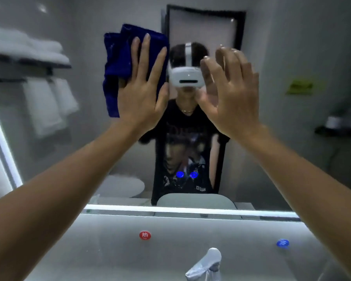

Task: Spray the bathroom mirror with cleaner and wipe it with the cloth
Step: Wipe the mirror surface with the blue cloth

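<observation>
The left hand (pixel 143 92) lies flat on the bathroom mirror (pixel 292 47) with straight, spread fingers, pressing a dark blue cloth (pixel 118 63) against the glass in the upper middle of the mirror, left of centre. The cloth is bunched in folds and sticks out above and to the left of the hand. The right hand (pixel 229 94) is raised just beside it, palm toward the glass, fingers loosely spread and slightly bent, holding nothing; whether its fingertips touch the mirror cannot be told. The mirror's lit lower edge (pixel 190 210) runs across below both forearms, and a lit strip (pixel 6 151) follows its left edge. The glass reflects the person in a black printed T-shirt and a white headset, white towels on a rack toward the left edge, and a yellow-green label toward the right edge. Below the mirror, a red round sticker (pixel 145 235) and a blue round sticker (pixel 282 243) sit on the grey wall panel (pixel 190 236), with a chrome faucet (pixel 206 264) between them at the bottom edge.
</observation>
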